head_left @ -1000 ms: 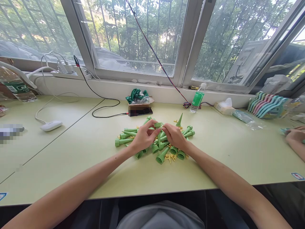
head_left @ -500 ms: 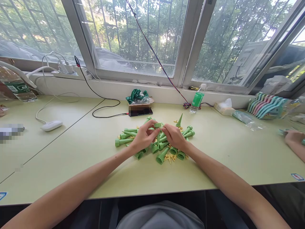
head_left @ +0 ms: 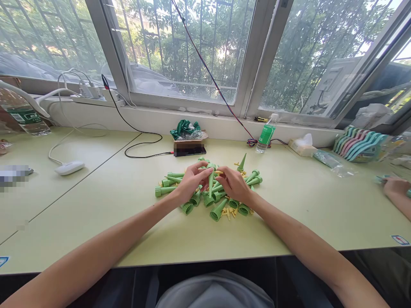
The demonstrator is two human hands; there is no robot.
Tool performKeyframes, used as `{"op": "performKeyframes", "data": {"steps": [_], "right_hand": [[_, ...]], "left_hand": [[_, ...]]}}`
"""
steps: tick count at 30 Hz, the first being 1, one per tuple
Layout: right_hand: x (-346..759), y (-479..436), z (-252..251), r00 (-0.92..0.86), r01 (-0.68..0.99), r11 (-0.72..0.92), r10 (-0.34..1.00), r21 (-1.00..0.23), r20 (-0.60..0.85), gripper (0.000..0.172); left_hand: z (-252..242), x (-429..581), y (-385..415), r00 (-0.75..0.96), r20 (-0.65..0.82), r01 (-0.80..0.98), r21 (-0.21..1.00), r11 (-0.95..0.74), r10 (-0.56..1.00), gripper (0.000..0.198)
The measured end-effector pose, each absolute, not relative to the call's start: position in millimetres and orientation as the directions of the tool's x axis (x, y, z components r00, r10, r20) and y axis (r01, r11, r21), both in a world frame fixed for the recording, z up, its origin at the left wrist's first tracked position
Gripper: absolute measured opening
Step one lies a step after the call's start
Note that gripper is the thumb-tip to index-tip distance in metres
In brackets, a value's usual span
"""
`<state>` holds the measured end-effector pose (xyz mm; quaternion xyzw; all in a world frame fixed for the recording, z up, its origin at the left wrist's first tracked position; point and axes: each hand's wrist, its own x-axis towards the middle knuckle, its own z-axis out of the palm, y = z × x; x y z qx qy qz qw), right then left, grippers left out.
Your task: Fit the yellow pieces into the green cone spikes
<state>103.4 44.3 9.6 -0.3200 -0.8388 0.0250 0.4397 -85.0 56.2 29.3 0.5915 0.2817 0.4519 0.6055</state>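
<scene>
A heap of green plastic cone spikes (head_left: 221, 207) lies on the pale green table (head_left: 128, 214), mixed with small yellow pegs (head_left: 228, 212). My left hand (head_left: 189, 184) is closed on one green cone spike (head_left: 211, 182), held with its tip pointing down above the heap. My right hand (head_left: 234, 184) pinches a small yellow peg (head_left: 219, 172) against the cone's upper end. One cone (head_left: 242, 162) stands upright behind the heap.
A phone (head_left: 190, 151) with a black cable lies behind the heap, beside a green bag (head_left: 184, 127). A green bottle (head_left: 266, 133) and tissues (head_left: 302, 143) stand by the window sill. A white mouse (head_left: 69, 167) is left. Another person's hand (head_left: 396, 188) rests at the right edge.
The cone in my hands has tipped, its wide top turning away. My left hand has shifted slightly up and right on it. My right hand stays at its top.
</scene>
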Motion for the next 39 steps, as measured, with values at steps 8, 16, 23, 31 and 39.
{"op": "performKeyframes", "data": {"steps": [8, 16, 23, 31, 39], "right_hand": [[105.1, 45.3, 8.4, -0.417, 0.525, 0.792, 0.558, -0.312, 0.717, 0.014], [105.6, 46.4, 6.9, -0.411, 0.546, 0.78, 0.568, -0.307, 0.712, 0.024], [105.9, 47.0, 6.2, -0.409, 0.566, 0.772, 0.567, -0.288, 0.715, 0.032], [106.3, 47.5, 5.8, -0.408, 0.565, 0.775, 0.561, -0.284, 0.72, 0.041], [106.2, 48.7, 5.3, -0.398, 0.545, 0.787, 0.545, -0.288, 0.738, 0.044]], "left_hand": [[32.3, -86.4, 50.6, 0.454, 0.24, -0.112, 0.971, -0.212, 0.858, 0.032], [34.8, -85.6, 47.4, 0.448, 0.335, -0.03, 0.932, -0.361, 0.829, 0.031], [28.0, -84.7, 49.0, 0.468, 0.407, -0.06, 0.9, -0.432, 0.784, 0.028], [24.3, -86.2, 48.1, 0.487, 0.458, 0.047, 0.837, -0.545, 0.744, 0.032], [25.0, -86.3, 47.3, 0.498, 0.513, 0.207, 0.712, -0.67, 0.699, 0.022]]}}
